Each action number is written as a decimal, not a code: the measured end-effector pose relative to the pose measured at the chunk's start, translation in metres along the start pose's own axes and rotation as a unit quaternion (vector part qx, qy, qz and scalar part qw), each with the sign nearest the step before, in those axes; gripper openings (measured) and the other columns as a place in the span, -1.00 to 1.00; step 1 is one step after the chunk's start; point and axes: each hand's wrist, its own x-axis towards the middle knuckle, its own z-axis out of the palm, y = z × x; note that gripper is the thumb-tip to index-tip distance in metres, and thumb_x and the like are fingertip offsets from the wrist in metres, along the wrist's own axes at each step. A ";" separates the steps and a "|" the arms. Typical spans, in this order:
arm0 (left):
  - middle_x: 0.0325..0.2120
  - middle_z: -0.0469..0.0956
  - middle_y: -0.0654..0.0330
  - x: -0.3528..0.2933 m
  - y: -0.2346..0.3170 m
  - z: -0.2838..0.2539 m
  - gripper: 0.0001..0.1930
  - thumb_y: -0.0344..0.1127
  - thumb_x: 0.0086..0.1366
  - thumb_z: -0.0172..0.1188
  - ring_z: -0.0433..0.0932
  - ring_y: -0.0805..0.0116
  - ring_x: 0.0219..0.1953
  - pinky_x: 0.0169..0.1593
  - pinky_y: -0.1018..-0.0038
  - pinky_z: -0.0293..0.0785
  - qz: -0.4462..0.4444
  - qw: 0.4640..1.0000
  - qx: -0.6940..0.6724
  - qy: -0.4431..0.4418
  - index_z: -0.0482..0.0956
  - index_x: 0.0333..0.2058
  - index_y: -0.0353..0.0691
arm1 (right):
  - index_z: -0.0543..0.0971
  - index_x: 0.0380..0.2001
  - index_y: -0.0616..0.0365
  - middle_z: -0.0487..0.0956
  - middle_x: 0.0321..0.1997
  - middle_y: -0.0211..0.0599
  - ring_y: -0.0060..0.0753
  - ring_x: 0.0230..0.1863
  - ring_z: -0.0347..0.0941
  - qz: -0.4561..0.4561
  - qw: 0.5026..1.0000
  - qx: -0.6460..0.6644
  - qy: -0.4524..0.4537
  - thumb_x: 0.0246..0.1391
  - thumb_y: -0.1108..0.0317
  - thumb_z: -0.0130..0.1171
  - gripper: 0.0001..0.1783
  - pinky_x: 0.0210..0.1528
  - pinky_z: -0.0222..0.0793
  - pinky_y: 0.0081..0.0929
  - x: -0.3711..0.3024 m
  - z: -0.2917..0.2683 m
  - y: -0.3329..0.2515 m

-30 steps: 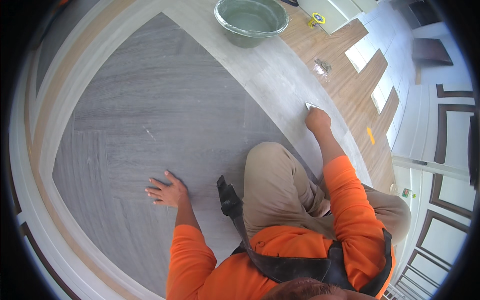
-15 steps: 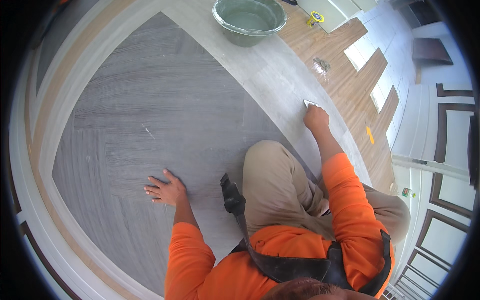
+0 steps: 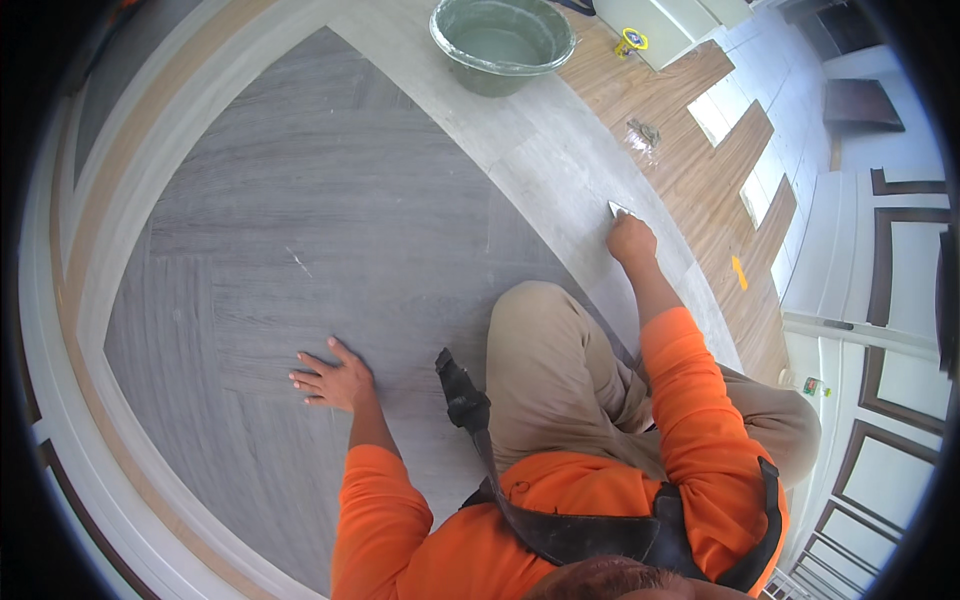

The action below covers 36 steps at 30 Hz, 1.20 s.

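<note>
My left hand [image 3: 338,377] lies with its fingers spread on the grey wood-grain floor [image 3: 310,200]. Nothing is in it. Out to the right, my right hand [image 3: 632,241] is closed around a small scraper [image 3: 619,209], whose pale, pointed blade sticks out ahead of the fingers. That blade is at the light grey border strip [image 3: 545,160], beside the brown planks. The scraper's handle is hidden in my fist.
A green basin [image 3: 502,45] stands on the border strip at the far end. Brown wood-look planks [image 3: 690,160] run along the right, bearing a crumpled clear wrapper [image 3: 643,137], a yellow roll [image 3: 631,42] and an orange arrow-shaped piece [image 3: 739,272]. White panelled walls [image 3: 910,310] rise farther right.
Almost nothing differs. My right hand and scraper have shifted by a hair, and the whole picture has tilted very slightly. My left hand rests at the same place.
</note>
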 end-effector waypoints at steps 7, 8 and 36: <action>0.64 -0.23 -0.14 0.002 -0.003 0.002 -0.03 0.55 0.49 -0.35 -0.30 -0.04 0.68 0.65 -0.10 -0.37 -0.005 1.000 0.011 0.006 -0.04 0.62 0.00 | 0.68 0.05 0.11 0.73 0.05 0.10 0.14 0.10 0.68 0.015 1.000 0.017 -0.010 0.43 0.17 -0.06 -0.59 0.16 0.58 0.06 -0.024 0.016 -0.001; 0.64 -0.23 -0.14 -0.001 0.000 0.000 -0.03 0.55 0.49 -0.35 -0.30 -0.04 0.68 0.65 -0.10 -0.37 -0.004 1.000 0.003 0.003 -0.04 0.62 0.00 | 0.69 0.05 0.11 0.73 0.06 0.08 0.14 0.11 0.68 0.010 1.000 0.013 -0.005 0.43 0.16 -0.06 -0.58 0.16 0.58 0.05 -0.020 0.009 0.005; 0.64 -0.24 -0.15 -0.001 0.003 0.001 -0.05 0.52 0.52 -0.36 -0.29 -0.06 0.68 0.64 -0.10 -0.35 -0.001 1.000 0.008 0.005 -0.05 0.62 -0.02 | 0.56 0.36 -0.15 0.69 -0.02 -0.02 0.13 -0.03 0.66 -0.190 0.970 0.153 -0.003 0.36 0.01 0.23 -0.45 0.06 0.56 -0.02 -0.064 0.035 -0.050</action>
